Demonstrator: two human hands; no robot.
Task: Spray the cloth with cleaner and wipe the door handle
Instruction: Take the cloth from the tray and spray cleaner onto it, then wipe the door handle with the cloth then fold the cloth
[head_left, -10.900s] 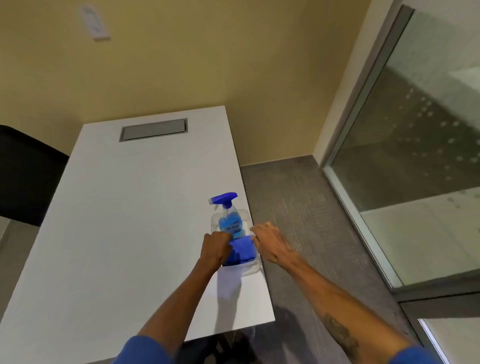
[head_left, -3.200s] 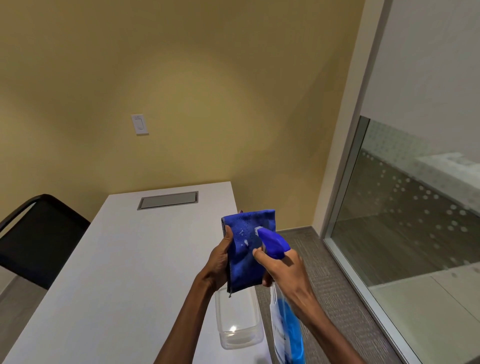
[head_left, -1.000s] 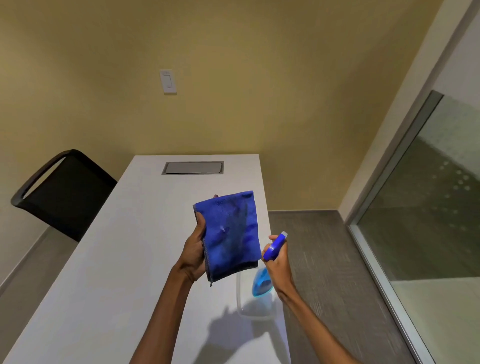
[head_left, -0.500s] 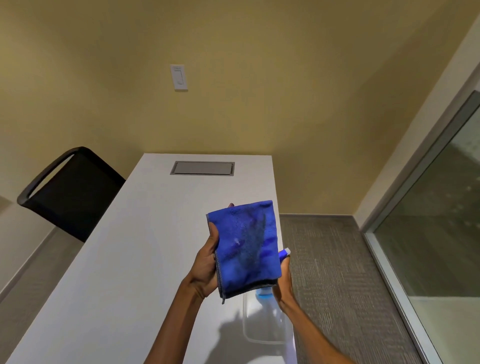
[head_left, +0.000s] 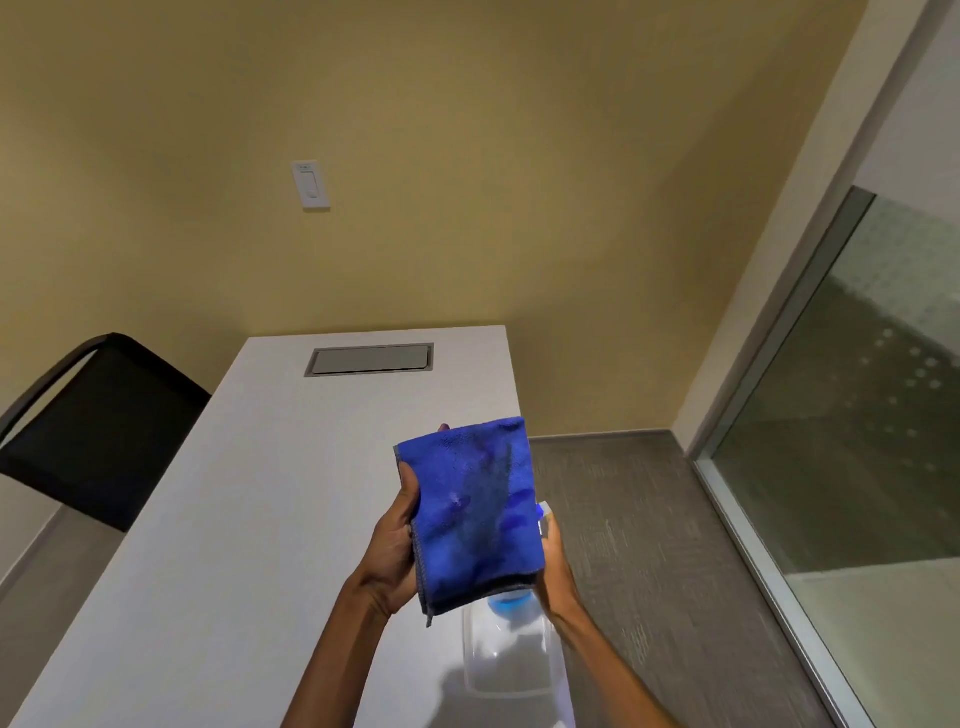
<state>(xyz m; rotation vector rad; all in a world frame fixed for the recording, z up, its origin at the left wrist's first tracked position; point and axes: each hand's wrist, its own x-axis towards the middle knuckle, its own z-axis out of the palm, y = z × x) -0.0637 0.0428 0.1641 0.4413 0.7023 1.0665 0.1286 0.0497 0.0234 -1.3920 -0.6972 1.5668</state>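
Observation:
My left hand (head_left: 393, 551) holds a folded blue cloth (head_left: 472, 512) upright in front of me, with darker wet streaks on its face. Behind the cloth's right edge my right hand (head_left: 555, 569) grips the spray bottle (head_left: 511, 605). Only the bottle's blue shoulder under the cloth and a bit of its nozzle by the cloth's right edge show. The bottle is over the clear plastic tray (head_left: 511, 670) at the table's right edge. No door handle is in view.
The white table (head_left: 249, 519) runs away from me with a grey cable hatch (head_left: 370, 359) at its far end. A black chair (head_left: 98, 421) stands on its left. Glass panel and frame (head_left: 841, 426) on the right, grey carpet (head_left: 649, 545) between.
My right hand has lowered the spray bottle behind and below the cloth, toward the clear tray. My left hand keeps the cloth up. My view has shifted a little.

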